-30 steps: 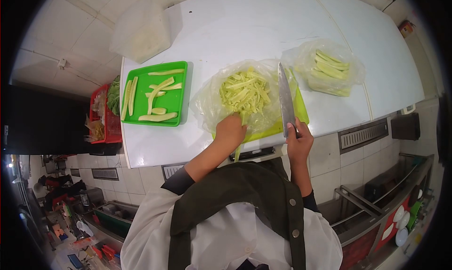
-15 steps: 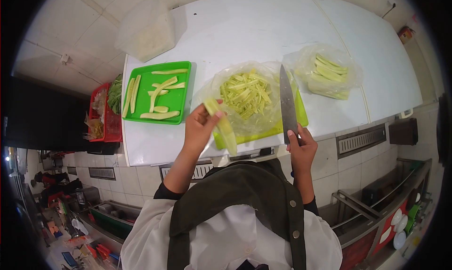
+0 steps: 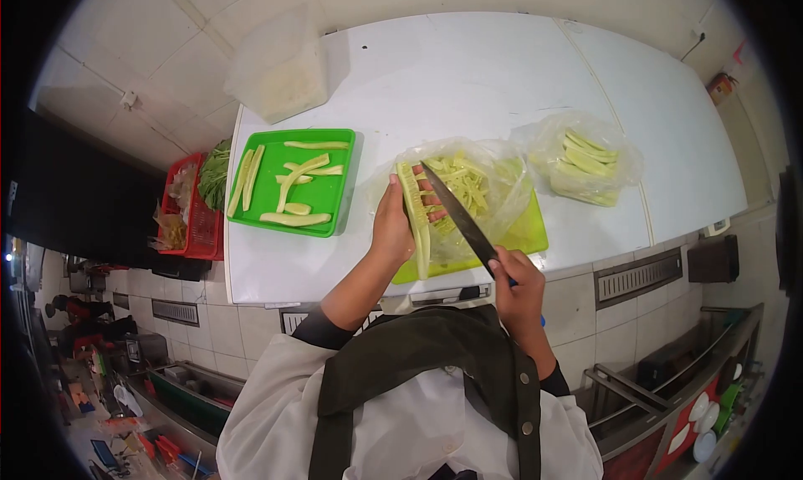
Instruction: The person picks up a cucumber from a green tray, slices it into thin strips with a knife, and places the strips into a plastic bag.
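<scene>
A long, pale green cucumber piece (image 3: 416, 229) lies along my left hand (image 3: 393, 225), cut side with seeds showing, fingers wrapped behind it. My right hand (image 3: 517, 286) is closed round the handle of a large kitchen knife (image 3: 462, 219). The blade slants up to the left, its tip close to the cucumber piece and my left fingertips. Under the blade, a clear plastic bag (image 3: 510, 179) holds many cut cucumber strips (image 3: 468, 187). This bag rests on a yellow-green cutting board (image 3: 527, 229), partly hidden beneath it.
Left on the white table (image 3: 435, 79) sits a green tray (image 3: 341, 204) with several cucumber pieces. Behind it stands a translucent plastic container (image 3: 280, 66). A second plastic bag (image 3: 615, 166) with cucumber pieces lies right. Beyond the left edge is a red crate (image 3: 201, 221) beside leafy greens (image 3: 215, 175).
The cucumber piece has turned so its seeded side shows, and my left hand has shifted right. The knife has swung from near upright to slanting left, its tip now close to the piece.
</scene>
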A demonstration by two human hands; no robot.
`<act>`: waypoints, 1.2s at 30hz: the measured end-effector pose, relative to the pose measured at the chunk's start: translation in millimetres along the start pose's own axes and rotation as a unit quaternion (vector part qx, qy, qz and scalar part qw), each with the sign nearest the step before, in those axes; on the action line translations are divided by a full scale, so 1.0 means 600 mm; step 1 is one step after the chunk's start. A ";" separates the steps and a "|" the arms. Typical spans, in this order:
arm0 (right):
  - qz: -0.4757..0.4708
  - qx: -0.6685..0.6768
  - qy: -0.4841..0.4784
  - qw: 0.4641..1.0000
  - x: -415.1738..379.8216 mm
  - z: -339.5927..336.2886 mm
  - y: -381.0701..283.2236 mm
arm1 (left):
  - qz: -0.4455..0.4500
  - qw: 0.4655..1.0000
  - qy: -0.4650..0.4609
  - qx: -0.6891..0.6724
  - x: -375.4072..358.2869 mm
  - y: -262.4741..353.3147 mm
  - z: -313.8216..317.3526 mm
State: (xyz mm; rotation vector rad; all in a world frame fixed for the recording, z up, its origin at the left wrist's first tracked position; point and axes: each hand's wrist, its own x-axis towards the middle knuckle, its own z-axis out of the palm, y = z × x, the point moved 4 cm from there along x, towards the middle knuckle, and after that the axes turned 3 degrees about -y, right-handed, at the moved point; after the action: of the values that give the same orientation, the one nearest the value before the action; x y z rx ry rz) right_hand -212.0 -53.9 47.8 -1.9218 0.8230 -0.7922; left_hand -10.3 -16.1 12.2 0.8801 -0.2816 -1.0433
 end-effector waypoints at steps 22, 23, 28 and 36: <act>-0.064 -0.078 -0.001 0.995 0.016 -0.001 -0.043 | 0.278 0.928 -0.016 0.250 0.016 0.039 0.025; -0.062 -0.076 -0.003 0.995 0.016 -0.001 -0.043 | 0.286 0.926 -0.010 0.245 0.016 0.040 0.028; -0.062 -0.079 -0.002 0.995 0.016 0.000 -0.046 | 0.284 0.918 -0.012 0.277 0.017 0.041 0.030; -0.095 -0.125 0.029 0.987 0.016 0.011 -0.052 | 0.318 0.901 0.001 0.295 0.025 0.044 0.027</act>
State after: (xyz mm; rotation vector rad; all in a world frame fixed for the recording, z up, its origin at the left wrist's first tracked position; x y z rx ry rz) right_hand -193.8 -45.9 74.8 -2.2348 0.8147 -0.8964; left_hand 4.3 -31.4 39.2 1.2160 -0.8539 -0.3311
